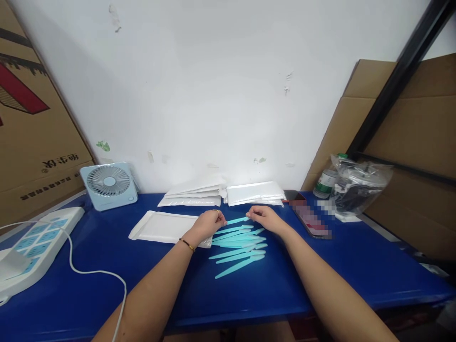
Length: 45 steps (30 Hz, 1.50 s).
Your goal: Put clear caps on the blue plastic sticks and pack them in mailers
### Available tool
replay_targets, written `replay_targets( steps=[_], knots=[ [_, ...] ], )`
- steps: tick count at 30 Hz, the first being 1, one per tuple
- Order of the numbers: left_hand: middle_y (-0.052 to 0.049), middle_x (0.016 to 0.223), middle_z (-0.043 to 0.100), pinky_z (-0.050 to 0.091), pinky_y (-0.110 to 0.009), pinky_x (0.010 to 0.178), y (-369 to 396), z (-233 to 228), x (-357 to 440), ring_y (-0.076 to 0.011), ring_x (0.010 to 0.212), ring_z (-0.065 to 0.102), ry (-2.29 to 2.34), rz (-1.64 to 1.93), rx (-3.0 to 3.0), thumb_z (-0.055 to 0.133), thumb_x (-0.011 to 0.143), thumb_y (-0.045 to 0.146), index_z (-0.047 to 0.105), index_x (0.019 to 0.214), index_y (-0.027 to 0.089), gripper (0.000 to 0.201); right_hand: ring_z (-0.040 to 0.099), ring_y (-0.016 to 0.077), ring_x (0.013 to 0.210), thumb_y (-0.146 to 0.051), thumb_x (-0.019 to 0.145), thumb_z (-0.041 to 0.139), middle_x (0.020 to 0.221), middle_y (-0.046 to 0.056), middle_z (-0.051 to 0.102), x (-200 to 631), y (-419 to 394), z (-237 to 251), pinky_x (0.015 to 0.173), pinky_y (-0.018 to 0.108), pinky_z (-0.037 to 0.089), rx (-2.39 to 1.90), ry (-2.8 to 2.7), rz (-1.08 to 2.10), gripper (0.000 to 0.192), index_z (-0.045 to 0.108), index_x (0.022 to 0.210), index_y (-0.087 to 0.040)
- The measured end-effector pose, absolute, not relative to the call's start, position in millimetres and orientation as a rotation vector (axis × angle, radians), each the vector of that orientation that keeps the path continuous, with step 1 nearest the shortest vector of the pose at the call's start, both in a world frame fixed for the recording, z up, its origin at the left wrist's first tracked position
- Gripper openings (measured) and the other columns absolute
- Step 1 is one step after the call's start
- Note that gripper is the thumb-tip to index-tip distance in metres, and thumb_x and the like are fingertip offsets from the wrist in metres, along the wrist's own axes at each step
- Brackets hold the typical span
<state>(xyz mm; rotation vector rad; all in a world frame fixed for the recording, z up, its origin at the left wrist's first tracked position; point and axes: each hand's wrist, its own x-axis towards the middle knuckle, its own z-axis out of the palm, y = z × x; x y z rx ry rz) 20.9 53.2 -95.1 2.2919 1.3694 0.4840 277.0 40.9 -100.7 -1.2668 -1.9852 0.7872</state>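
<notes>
Between my two hands, a turquoise eyebrow razor [236,221] is stretched just above the blue table [249,294]. The fingertips of my left hand [209,225] pinch its left end. My right hand [264,218] grips the other end between thumb and finger. Below them several more turquoise eyebrow razors [239,265] lie loosely fanned, mostly with their wider ends to the right. A white padded envelope [162,227] lies flat under and beside my left wrist, partly covered by it.
Two stacks of white padded envelopes [194,194] rest against the wall. On the left are a small blue fan [109,185] and a power strip [44,242] with a white cable. A phone [309,218], a bottle [326,183] and a plastic-wrapped item [358,190] are at right.
</notes>
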Motion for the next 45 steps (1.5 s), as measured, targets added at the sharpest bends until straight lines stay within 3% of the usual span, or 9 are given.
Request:
replay_targets(
  steps=[5,11,15,19,25,31,38,45],
  knots=[
    [0.001,0.075,0.066,0.038,-0.023,0.06,59.0,-97.0,15.8,-0.0147,0.071,0.059,1.433,0.423,2.283,0.058,0.077,0.034,0.064,0.077,0.021,0.014,0.043,0.012,0.057,-0.05,0.084,0.048,0.061,-0.002,0.049,292.4,49.2,-105.6,0.055,0.025,0.032,-1.347,-1.924,0.7,0.037,0.057,0.07,-0.018],
    [0.001,0.091,0.064,0.038,-0.024,0.07,54.6,-92.5,16.9,-0.0155,0.085,0.058,1.416,0.566,2.434,0.061,0.075,0.036,0.064,0.087,0.025,0.016,0.05,0.0162,0.075,-0.045,0.077,0.061,0.086,0.003,0.055,295.4,45.2,-101.7,0.068,0.028,0.038,-1.381,-2.081,0.434,0.025,0.066,0.08,-0.021],
    [0.002,0.087,0.063,0.036,-0.026,0.072,50.1,-91.0,18.7,-0.0161,0.083,0.058,1.29,0.477,2.496,0.063,0.072,0.049,0.067,0.081,0.026,0.025,0.051,0.0187,0.083,-0.043,0.07,0.07,0.088,0.003,0.054,285.5,35.6,-94.5,0.078,0.034,0.036,-1.385,-2.286,0.46,0.023,0.067,0.079,-0.022],
    [0.002,0.079,0.065,0.033,-0.028,0.075,48.2,-92.5,23.2,-0.0166,0.083,0.057,1.251,0.408,2.543,0.061,0.075,0.043,0.067,0.073,0.025,0.019,0.051,0.0188,0.084,-0.04,0.073,0.069,0.087,0.002,0.054,279.9,33.8,-92.8,0.083,0.038,0.033,-1.381,-2.364,0.494,0.019,0.066,0.076,-0.021],
    [0.001,0.082,0.066,0.033,-0.031,0.077,50.9,-94.2,26.3,-0.0186,0.086,0.056,1.392,0.436,2.569,0.06,0.077,0.037,0.066,0.068,0.024,0.017,0.051,0.0159,0.077,-0.039,0.073,0.067,0.084,0.001,0.053,298.5,44.0,-97.9,0.073,0.03,0.039,-1.332,-2.194,0.581,0.02,0.066,0.074,-0.019],
    [-0.001,0.085,0.064,0.035,-0.031,0.077,53.6,-92.9,22.1,-0.0188,0.084,0.057,1.513,0.536,2.479,0.059,0.078,0.038,0.067,0.079,0.025,0.015,0.049,0.0138,0.066,-0.046,0.065,0.071,0.079,0.001,0.054,323.7,47.6,-98.4,0.06,0.027,0.039,-1.405,-2.045,0.606,0.031,0.067,0.077,-0.017],
    [0.0,0.082,0.064,0.035,-0.029,0.077,38.1,-85.6,28.4,-0.0178,0.083,0.057,1.244,0.44,2.556,0.064,0.071,0.046,0.068,0.077,0.025,0.023,0.048,0.0126,0.066,-0.043,0.071,0.069,0.079,0.001,0.054,280.5,30.3,-92.6,0.06,0.024,0.038,-1.274,-2.28,0.675,0.023,0.069,0.076,-0.02],
    [-0.001,0.075,0.065,0.033,-0.03,0.076,38.3,-88.1,32.2,-0.0179,0.08,0.057,1.268,0.387,2.601,0.061,0.076,0.039,0.066,0.068,0.022,0.02,0.049,0.0125,0.067,-0.037,0.074,0.065,0.078,0.001,0.054,277.6,33.6,-97.6,0.062,0.024,0.037,-1.281,-2.357,0.655,0.018,0.066,0.073,-0.019]
  ],
)
